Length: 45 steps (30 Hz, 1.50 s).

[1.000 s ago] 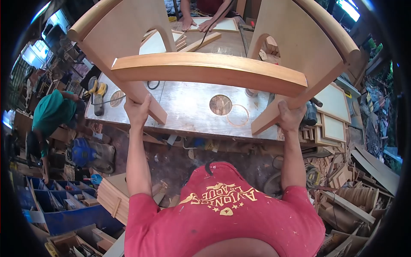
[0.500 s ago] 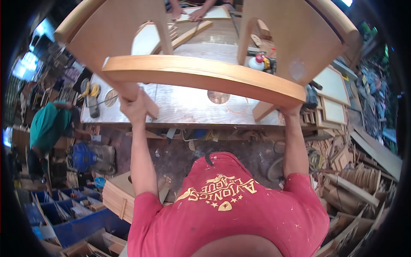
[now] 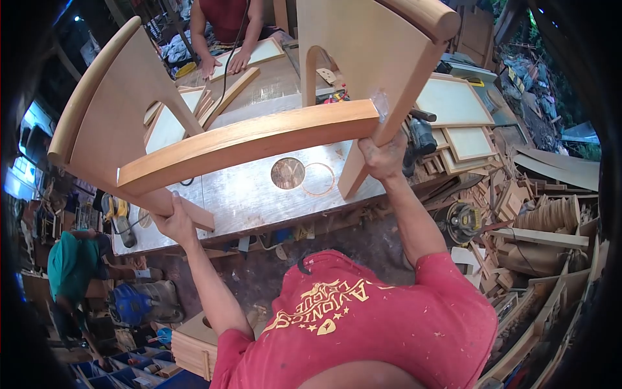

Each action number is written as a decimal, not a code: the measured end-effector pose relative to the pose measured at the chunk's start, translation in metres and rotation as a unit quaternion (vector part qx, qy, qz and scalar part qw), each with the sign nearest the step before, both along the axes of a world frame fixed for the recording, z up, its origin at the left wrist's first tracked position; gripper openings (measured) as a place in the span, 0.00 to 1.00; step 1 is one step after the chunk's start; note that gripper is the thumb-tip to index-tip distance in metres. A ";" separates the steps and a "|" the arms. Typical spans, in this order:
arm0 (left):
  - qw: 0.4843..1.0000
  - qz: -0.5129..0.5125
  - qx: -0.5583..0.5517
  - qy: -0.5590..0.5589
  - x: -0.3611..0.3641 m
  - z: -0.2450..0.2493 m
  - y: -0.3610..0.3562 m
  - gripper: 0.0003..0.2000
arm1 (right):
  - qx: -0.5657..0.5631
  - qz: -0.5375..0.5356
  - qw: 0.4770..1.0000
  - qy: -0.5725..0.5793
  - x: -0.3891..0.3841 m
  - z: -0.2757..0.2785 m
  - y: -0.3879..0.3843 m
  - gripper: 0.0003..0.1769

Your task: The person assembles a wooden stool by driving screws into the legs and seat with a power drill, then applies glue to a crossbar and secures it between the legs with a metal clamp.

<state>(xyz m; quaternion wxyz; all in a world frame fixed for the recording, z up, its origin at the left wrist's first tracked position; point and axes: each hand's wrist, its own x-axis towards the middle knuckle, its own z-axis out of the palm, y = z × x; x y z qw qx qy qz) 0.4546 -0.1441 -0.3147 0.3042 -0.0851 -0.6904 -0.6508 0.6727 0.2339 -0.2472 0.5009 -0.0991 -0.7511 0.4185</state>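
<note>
A wooden furniture frame spans the top of the view: a curved rail (image 3: 253,144) joins a left side panel (image 3: 116,97) and a right side panel (image 3: 363,52), each with an arched cutout and a rounded edge strip. My left hand (image 3: 176,220) is wrapped round the left leg just below the rail's end. On the other side, my right hand (image 3: 383,157) grips the right leg under the rail, its fingers curled in. Beneath the frame lies the worktable (image 3: 240,217), its pale top marked by a round inset.
Across the table, a person (image 3: 227,23) rests both hands on a pale framed panel (image 3: 264,50). More framed panels (image 3: 453,100) lie at right near a power tool (image 3: 421,139). A person in green (image 3: 71,266) bends at left beside a blue machine (image 3: 139,301). Wood offcuts (image 3: 512,194) crowd the right.
The view has turned, so the frame and table now slant, left end lower and right end higher. Both hands keep their hold on the frame's legs. More of the person opposite shows.
</note>
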 end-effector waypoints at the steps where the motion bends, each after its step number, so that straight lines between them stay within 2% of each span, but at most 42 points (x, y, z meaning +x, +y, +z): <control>1: 1.000 -0.003 0.003 -0.011 0.001 0.003 0.000 0.26 | 0.001 -0.002 1.000 -0.013 0.000 0.000 0.000 0.23; 5: 0.998 0.027 -0.025 -0.053 0.005 0.006 -0.001 0.27 | -0.007 0.004 1.000 0.014 -0.005 0.012 -0.009 0.24; 8: 0.968 0.197 -0.156 -0.012 0.030 0.012 0.022 0.32 | -0.009 0.022 0.999 0.045 -0.006 0.006 -0.009 0.27; 10: 0.950 0.236 -0.195 0.057 0.065 0.019 0.051 0.37 | 0.019 0.016 0.999 0.029 -0.006 0.009 -0.010 0.29; 12: 0.985 0.006 -0.134 0.112 0.090 0.005 0.089 0.40 | 0.041 0.010 0.999 0.029 -0.007 0.013 -0.012 0.30; 13: 0.980 -0.195 -0.031 -0.010 0.112 0.019 0.116 0.41 | 0.048 0.011 0.998 0.037 -0.007 0.017 -0.015 0.31; 14: 0.926 -0.348 0.109 -0.098 0.120 0.032 0.142 0.42 | 0.055 0.013 0.997 0.044 -0.008 0.019 -0.018 0.31; 17: 0.848 -0.502 0.158 -0.064 0.116 0.072 0.192 0.36 | 0.062 0.013 0.997 0.053 -0.012 0.019 -0.022 0.30; 19: 0.776 -0.592 0.212 -0.051 0.113 0.099 0.212 0.31 | 0.079 -0.007 0.996 0.050 -0.016 0.015 -0.020 0.30; 22: 0.806 -0.541 0.214 -0.105 0.124 0.107 0.234 0.24 | 0.043 -0.002 0.997 0.058 -0.024 0.005 -0.020 0.28; 23: 0.802 -0.541 0.245 -0.065 0.131 0.108 0.244 0.21 | 0.021 0.006 0.998 0.064 -0.026 0.005 -0.019 0.27; 26: 0.819 -0.529 0.208 -0.076 0.139 0.115 0.252 0.20 | 0.020 -0.006 0.997 0.072 -0.026 0.012 -0.023 0.26; 30: 0.845 -0.501 0.179 -0.050 0.148 0.120 0.254 0.20 | 0.037 -0.011 0.998 0.053 -0.034 -0.009 -0.016 0.25; 35: 0.834 -0.514 0.198 -0.037 0.143 0.118 0.251 0.21 | 0.043 -0.009 0.997 0.056 -0.034 0.002 -0.026 0.23; 38: 0.828 -0.517 0.212 -0.043 0.145 0.117 0.251 0.21 | 0.113 -0.048 0.991 0.044 -0.034 -0.005 -0.023 0.22; 41: 0.843 -0.503 0.191 -0.026 0.147 0.118 0.253 0.21 | -0.047 -0.015 0.997 0.061 -0.033 0.005 -0.034 0.21; 44: 0.844 -0.502 0.189 -0.032 0.147 0.116 0.257 0.20 | 0.000 -0.023 0.993 0.114 -0.034 0.009 -0.033 0.20; 45: 0.840 -0.507 0.190 -0.041 0.148 0.116 0.256 0.21 | -0.011 -0.020 0.995 0.097 -0.033 0.004 -0.032 0.20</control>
